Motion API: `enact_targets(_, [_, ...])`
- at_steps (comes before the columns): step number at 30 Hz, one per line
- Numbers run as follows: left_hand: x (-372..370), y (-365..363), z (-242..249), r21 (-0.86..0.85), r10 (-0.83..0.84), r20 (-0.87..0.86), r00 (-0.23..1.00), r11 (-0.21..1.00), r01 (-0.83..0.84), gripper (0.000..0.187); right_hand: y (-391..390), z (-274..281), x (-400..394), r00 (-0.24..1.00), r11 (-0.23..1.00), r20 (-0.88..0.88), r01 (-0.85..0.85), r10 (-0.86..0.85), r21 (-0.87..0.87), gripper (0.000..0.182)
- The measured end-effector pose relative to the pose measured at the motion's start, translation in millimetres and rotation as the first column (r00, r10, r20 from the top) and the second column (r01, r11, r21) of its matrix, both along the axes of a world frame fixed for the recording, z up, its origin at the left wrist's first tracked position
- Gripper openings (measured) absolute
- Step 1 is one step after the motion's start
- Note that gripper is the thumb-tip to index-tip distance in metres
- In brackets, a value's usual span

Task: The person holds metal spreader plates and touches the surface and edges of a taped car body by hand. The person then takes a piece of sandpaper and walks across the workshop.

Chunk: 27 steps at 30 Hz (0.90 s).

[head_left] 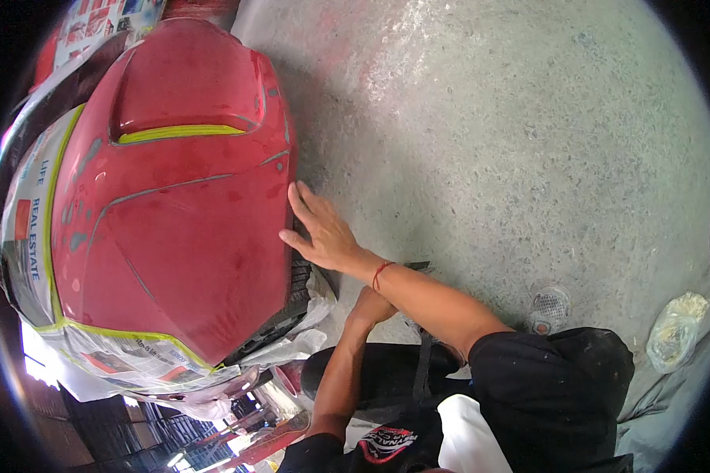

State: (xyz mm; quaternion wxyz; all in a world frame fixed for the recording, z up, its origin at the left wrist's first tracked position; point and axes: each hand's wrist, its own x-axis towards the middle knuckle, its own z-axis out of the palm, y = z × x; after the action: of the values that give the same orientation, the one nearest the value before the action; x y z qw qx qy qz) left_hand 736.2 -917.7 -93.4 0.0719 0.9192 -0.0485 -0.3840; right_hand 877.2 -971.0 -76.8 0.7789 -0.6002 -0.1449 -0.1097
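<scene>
A dull red car body panel point(189, 229) fills the left side, with grey worn patches along its creases and edges. Yellow-green tape point(183, 133) lines a slot in it, and more tape borders newspaper masking point(33, 217) along its far edge. My right hand point(322, 229) reaches across with fingers apart, its fingertips at the panel's near edge. Below the right forearm is my left hand point(375, 306), partly hidden by it. Its fingers look curled, and whatever they may hold is out of sight.
A tyre point(298, 288) shows under the panel, beside crumpled masking sheet point(317, 303). Grey concrete floor point(513, 142) spreads to the right. A mesh shoe point(550, 309) and a clear plastic bag with pale contents point(675, 331) are at the lower right. A white cloth point(467, 437) hangs before my shirt.
</scene>
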Motion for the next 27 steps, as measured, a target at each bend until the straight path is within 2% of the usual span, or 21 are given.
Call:
enact_targets(1, [-5, 8, -5, -0.072, 0.026, 0.06, 0.998, 0.997, -0.021, 0.034, 5, -4, -8, 0.999, 0.998, 0.004, -0.05, 0.05, -0.036, 0.082])
enact_targets(2, [-1, 4, -2, -0.068, 0.022, 0.056, 0.998, 0.997, -0.018, 0.034, 4, -6, -13, 0.999, 0.998, 0.0, -0.047, 0.047, -0.032, 0.082])
enact_targets(4, [7, -3, 2, -0.055, 0.039, -0.013, 0.999, 0.998, -0.039, 0.035, 2, -12, -24, 0.984, 0.966, 0.044, -0.158, 0.17, -0.205, 0.08])
enact_targets(8, [17, -17, 3, -0.086, -0.034, 0.093, 0.995, 0.995, 0.042, 0.032, -15, -23, -17, 0.978, 0.953, 0.077, -0.168, 0.193, -0.253, 0.077])
enact_targets(10, [23, -23, 5, 0.109, 0.011, -0.112, 0.994, 0.994, 0.001, 0.029, -17, -27, -5, 0.999, 0.977, -0.031, -0.02, 0.014, -0.212, 0.075])
enact_targets(11, [23, -25, 7, 0.109, 0.018, -0.108, 0.994, 0.994, -0.006, 0.029, -21, -24, 5, 0.999, 0.977, -0.028, -0.027, 0.021, -0.212, 0.075])
enact_targets(13, [23, -26, 11, 0.118, 0.072, -0.164, 0.984, 0.992, -0.053, 0.027, -35, -10, 27, 0.983, 0.985, -0.074, 0.171, -0.169, 0.011, 0.079])
enact_targets(14, [20, -24, 12, 0.117, 0.075, -0.16, 0.984, 0.992, -0.057, 0.027, -35, -5, 33, 0.984, 0.986, -0.07, 0.167, -0.166, 0.011, 0.079])
enact_targets(16, [14, -19, 13, 0.058, 0.014, -0.044, 0.999, 0.998, -0.011, 0.025, -34, 9, 42, 0.962, 0.959, 0.04, 0.272, -0.269, -0.085, 0.085])
enact_targets(17, [12, -19, 14, 0.057, 0.016, -0.038, 0.999, 0.998, -0.014, 0.025, -35, 18, 38, 0.975, 0.954, 0.034, 0.223, -0.22, -0.2, 0.088])
enact_targets(19, [8, -17, 18, -0.024, 0.019, 0.078, 0.997, 1.0, -0.017, 0.024, -24, 16, 34, 0.973, 0.948, 0.042, 0.229, -0.225, -0.219, 0.089])
enact_targets(21, [5, -7, 12, -0.027, -0.001, 0.077, 0.997, 1.0, 0.003, 0.024, -15, 12, 27, 0.971, 0.94, 0.051, 0.24, -0.234, -0.243, 0.09])
enact_targets(23, [1, 2, 6, -0.034, -0.023, 0.076, 0.997, 0.999, 0.026, 0.025, -9, 9, 9, 0.983, 0.937, 0.056, 0.183, -0.174, -0.298, 0.091])
enact_targets(24, [-2, 4, 5, -0.032, -0.072, 0.136, 0.988, 0.996, 0.077, 0.026, -6, 7, 0, 0.983, 0.935, 0.062, 0.186, -0.175, -0.302, 0.091])
enact_targets(26, [-1, 4, 8, -0.032, -0.123, 0.201, 0.972, 0.991, 0.132, 0.028, 0, 6, -19, 0.996, 0.916, 0.076, 0.063, -0.035, -0.396, 0.09])
enact_targets(27, [1, 1, 13, -0.056, 0.023, 0.121, 0.992, 0.998, -0.017, 0.033, 1, 4, -26, 0.997, 0.917, 0.082, 0.02, 0.014, -0.398, 0.09])
